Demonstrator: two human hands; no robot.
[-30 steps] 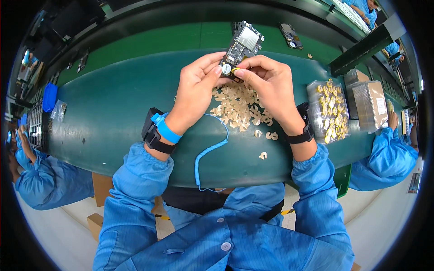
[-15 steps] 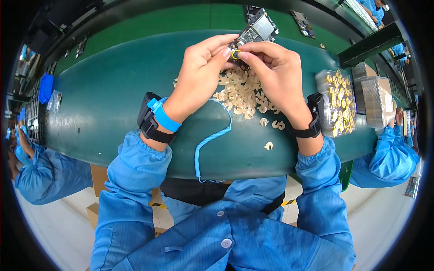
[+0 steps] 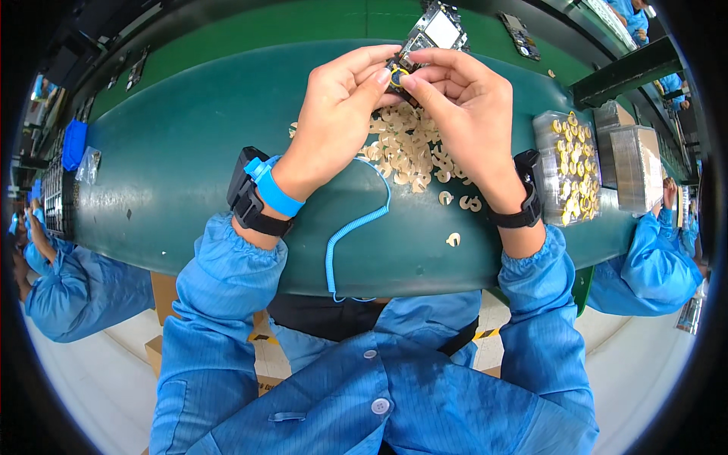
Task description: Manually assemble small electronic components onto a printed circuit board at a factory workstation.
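Note:
Both hands are raised over the far part of the green mat, at a populated circuit board (image 3: 442,32) with a pale metal shield. My left hand (image 3: 340,114) grips the board's near end, thumb on top. My right hand (image 3: 472,114) closes on the same end from the other side. Between the two thumb tips lies a small round part with a yellow rim and dark centre (image 3: 397,76), seated on or against the board; which of these cannot be made out. Under the hands spreads a heap of cream C-shaped pieces (image 3: 406,148).
To the right, a clear plastic tray (image 3: 550,208) holds yellow ring-shaped parts, with stacked clear trays (image 3: 637,163) beyond. Another board (image 3: 519,36) lies at the far side. A blue coiled wrist cord (image 3: 349,231) runs off the near edge. Co-workers in blue sit on both sides.
The right thumb and fingers have shifted off the yellow-rimmed part, which now shows more face-on. The hands and board have moved slightly away from me.

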